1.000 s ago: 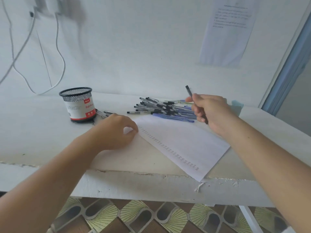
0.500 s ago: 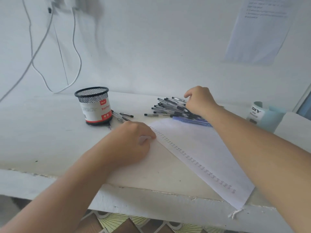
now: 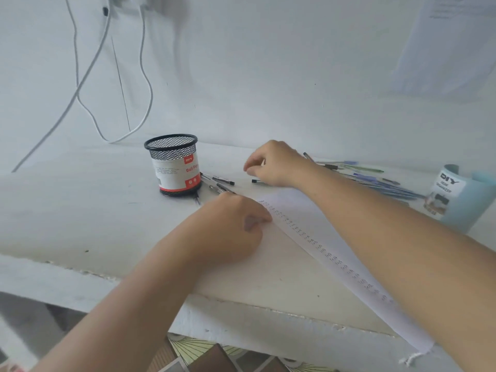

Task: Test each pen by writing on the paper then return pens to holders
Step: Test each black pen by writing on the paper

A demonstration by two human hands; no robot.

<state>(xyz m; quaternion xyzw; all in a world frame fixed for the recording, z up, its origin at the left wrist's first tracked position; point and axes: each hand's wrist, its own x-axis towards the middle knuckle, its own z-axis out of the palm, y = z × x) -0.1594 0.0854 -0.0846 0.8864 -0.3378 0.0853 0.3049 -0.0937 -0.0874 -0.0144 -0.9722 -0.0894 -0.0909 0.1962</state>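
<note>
Near the table (image 3: 80, 210) edge, the left hand (image 3: 228, 224) lies curled in a fist on the corner of the paper (image 3: 308, 210). Farther back, the right hand (image 3: 279, 165) grips one pen (image 3: 308, 156) over the loose pens (image 3: 375, 181). Behind stand a black mesh holder (image 3: 174, 165) and a blue holder (image 3: 461, 200).
</note>
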